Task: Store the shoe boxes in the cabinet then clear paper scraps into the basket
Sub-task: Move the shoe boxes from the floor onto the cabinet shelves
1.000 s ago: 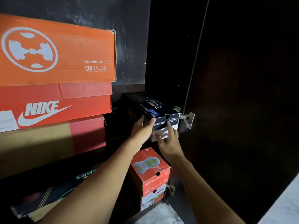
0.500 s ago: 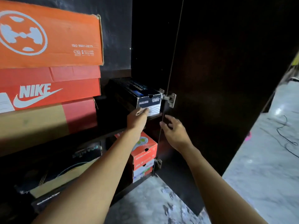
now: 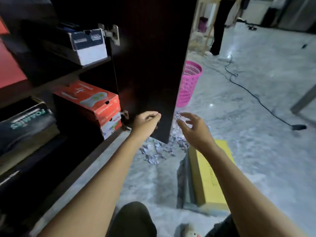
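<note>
1. Head view, looking down past both forearms: the left hand [image 3: 147,119] hangs before the lower cabinet door [image 3: 150,65], fingers curled against the thumb with nothing visible in them. The right hand [image 3: 193,127] is empty beside the door's edge, fingers spread apart.
2. One yellow shoe box [image 3: 210,171] lies on the floor below the right forearm, outside the cabinet. A blue-and-white shoe box [image 3: 89,43] and a red shoe box [image 3: 92,100] already sit on shelves.
3. I'd say the yellow box goes next: take both long sides, hold the lid down, and steer clear of the open door.
4. Paper scraps [image 3: 157,151] litter the floor at the door's foot, and the pink basket [image 3: 189,82] stands beyond the door.
5. That door hides the basket's left side and perhaps more scraps. Blur smears the box labels, and free shelf space is too dark to judge.
</note>
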Tool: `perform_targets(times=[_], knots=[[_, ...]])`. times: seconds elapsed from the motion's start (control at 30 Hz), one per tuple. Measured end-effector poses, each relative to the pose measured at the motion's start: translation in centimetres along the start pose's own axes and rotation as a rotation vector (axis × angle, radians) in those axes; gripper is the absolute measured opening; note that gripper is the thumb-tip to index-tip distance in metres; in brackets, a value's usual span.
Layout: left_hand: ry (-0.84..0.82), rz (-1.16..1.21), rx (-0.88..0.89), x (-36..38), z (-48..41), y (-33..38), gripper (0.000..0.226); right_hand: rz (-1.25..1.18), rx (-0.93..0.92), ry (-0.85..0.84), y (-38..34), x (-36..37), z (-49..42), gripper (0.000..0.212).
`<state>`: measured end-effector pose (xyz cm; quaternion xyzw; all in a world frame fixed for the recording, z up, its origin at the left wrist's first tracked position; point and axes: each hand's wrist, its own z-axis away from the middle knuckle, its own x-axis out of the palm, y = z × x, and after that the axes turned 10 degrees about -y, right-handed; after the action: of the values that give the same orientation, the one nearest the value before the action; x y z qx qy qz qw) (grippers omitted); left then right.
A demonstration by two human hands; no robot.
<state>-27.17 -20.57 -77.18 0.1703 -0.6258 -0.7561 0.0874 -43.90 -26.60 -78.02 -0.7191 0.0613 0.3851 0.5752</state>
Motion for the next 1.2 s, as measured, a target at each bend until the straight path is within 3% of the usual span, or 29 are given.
perform_targets(times=[0.27,0.43,0.5,0.6,0.73,0.9,1.0,1.1,1.2], knots=[[-0.275,-0.168,-0.047,11.0,3.2,-7.1,0.027,0.083,0.272,0.062,10.0,-2.0,7.6,0.043],[-0.32,-0.252,-0.155,17.1,4.7,-13.3,0.05,0.261,0.492,0.085,17.4,-1.8,11.8,0.054],[-0.315,-0.2,-0.217,19.2,5.7,-16.0,0.064,0.311,0.573,0.092,20.1,-1.6,13.5,0.061],[-0.294,-0.108,-0.331,21.2,7.5,-18.8,0.069,0.321,0.661,0.066,23.1,-1.3,16.2,0.074],[-0.336,-0.056,-0.428,23.0,9.2,-19.9,0.071,0.161,0.62,0.039,25.6,-0.9,18.6,0.087],[-0.231,-0.16,-0.346,22.7,10.2,-20.3,0.018,0.019,0.472,0.092,26.6,-1.8,21.2,0.088],[-0.141,-0.169,-0.33,22.1,11.0,-21.4,0.027,-0.054,0.429,0.105,27.8,-1.6,23.3,0.099],[-0.176,-0.147,-0.346,22.3,11.3,-22.0,0.033,-0.132,0.438,0.088,28.5,-1.1,24.6,0.11],[-0.274,-0.087,-0.399,22.7,11.5,-22.1,0.058,-0.187,0.382,0.076,28.8,-0.6,24.8,0.096]])
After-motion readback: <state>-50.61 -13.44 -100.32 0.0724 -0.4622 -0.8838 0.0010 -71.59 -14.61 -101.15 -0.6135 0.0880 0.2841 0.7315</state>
